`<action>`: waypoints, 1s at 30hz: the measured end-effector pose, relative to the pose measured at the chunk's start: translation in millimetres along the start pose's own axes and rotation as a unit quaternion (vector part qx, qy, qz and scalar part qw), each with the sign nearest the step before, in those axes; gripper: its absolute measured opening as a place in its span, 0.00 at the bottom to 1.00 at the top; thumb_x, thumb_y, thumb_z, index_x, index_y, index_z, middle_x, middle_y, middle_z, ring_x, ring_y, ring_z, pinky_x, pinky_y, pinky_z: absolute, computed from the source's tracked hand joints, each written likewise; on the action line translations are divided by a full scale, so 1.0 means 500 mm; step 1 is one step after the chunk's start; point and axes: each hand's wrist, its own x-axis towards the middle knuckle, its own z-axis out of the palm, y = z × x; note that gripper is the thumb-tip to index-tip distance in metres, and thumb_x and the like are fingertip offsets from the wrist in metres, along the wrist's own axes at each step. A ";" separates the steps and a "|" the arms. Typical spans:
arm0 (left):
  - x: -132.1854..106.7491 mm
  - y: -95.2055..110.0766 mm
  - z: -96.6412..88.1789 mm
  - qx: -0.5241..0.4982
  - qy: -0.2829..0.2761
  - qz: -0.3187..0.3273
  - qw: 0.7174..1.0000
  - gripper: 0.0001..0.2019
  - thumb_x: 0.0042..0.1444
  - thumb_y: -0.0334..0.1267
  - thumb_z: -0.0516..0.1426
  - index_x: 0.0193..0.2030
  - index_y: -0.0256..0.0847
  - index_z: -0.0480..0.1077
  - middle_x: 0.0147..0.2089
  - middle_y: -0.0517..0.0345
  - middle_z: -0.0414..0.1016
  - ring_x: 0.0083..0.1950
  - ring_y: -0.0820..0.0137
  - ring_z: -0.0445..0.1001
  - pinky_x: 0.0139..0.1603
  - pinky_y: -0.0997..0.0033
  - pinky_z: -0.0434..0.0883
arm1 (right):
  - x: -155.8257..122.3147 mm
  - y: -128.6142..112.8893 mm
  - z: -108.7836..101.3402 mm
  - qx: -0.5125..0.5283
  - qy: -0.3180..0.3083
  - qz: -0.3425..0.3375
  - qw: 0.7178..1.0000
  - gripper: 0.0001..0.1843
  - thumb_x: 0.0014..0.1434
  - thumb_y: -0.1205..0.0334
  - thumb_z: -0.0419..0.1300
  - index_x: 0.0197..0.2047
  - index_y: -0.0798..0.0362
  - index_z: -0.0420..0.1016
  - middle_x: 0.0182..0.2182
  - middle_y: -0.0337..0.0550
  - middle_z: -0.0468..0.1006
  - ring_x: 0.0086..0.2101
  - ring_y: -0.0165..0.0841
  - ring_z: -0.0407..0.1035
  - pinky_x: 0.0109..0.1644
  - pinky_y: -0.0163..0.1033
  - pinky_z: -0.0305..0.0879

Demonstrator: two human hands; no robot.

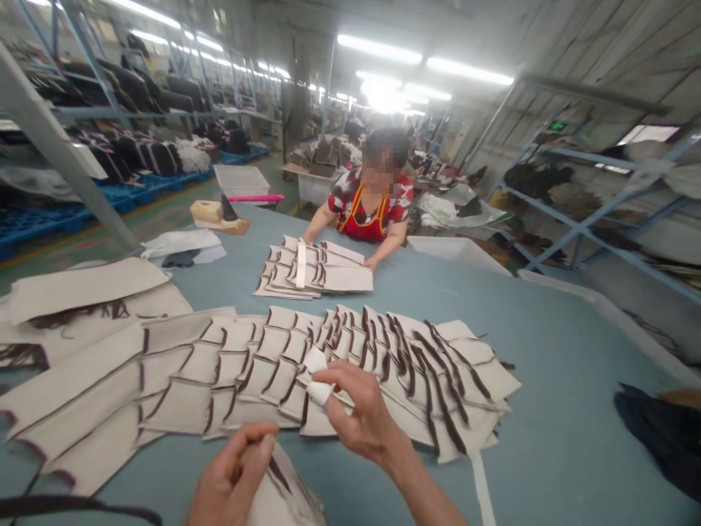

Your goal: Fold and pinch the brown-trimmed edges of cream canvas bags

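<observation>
Blue-green table (493,285): it lies before you and bears the pale pieces.
Row of pale pieces (191,405): its long axis goes left to right across the table, just beyond your hands; the dark-edged pieces overlap one another.
Co-worker (368,228): at the far side, this person has both hands on a banded stack (347,279), well apart from your own hands.
Small bundle (268,500): it is at the near edge of your view, below and to the right of your left fingertips; its long axis runs downward and a little right.
Left hand (233,471): it is nearer to this bundle; thumb and fingers are clamped on its upper end.
Right hand (358,409): it is before the middle of the row, forearm coming from the lower right, fingers pointing left; thumb and forefinger curl toward each other, but I cannot tell whether they pinch a piece.
White coverings (319,393): they show at your right fingertips; tape or caps, I cannot tell.
</observation>
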 end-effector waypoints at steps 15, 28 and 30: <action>-0.091 0.089 0.030 -0.123 -0.221 -0.031 0.967 0.24 0.51 0.59 0.70 0.39 0.39 0.78 0.25 0.63 0.73 0.23 0.74 0.67 0.23 0.78 0.65 | -0.128 -0.166 -0.056 -0.062 -0.009 -0.077 0.995 0.18 0.57 0.73 0.56 0.48 0.51 0.79 0.41 0.48 0.87 0.38 0.36 0.82 0.42 0.39 0.77; -0.167 0.094 0.033 -0.096 -0.169 -0.038 0.980 0.21 0.52 0.56 0.70 0.31 0.39 0.73 0.21 0.63 0.75 0.21 0.75 0.68 0.23 0.80 0.65 | -0.223 -0.187 -0.024 0.590 0.030 0.372 0.716 0.34 0.56 0.26 0.65 0.27 0.48 0.62 0.21 0.36 0.69 0.27 0.33 0.67 0.33 0.36 0.67; -0.179 0.094 0.031 -0.087 -0.165 -0.029 0.982 0.22 0.51 0.56 0.70 0.30 0.39 0.73 0.20 0.64 0.73 0.21 0.75 0.67 0.22 0.80 0.65 | -0.234 -0.186 -0.027 0.631 0.031 0.369 0.681 0.37 0.56 0.22 0.62 0.26 0.48 0.57 0.19 0.33 0.65 0.25 0.31 0.65 0.32 0.35 0.67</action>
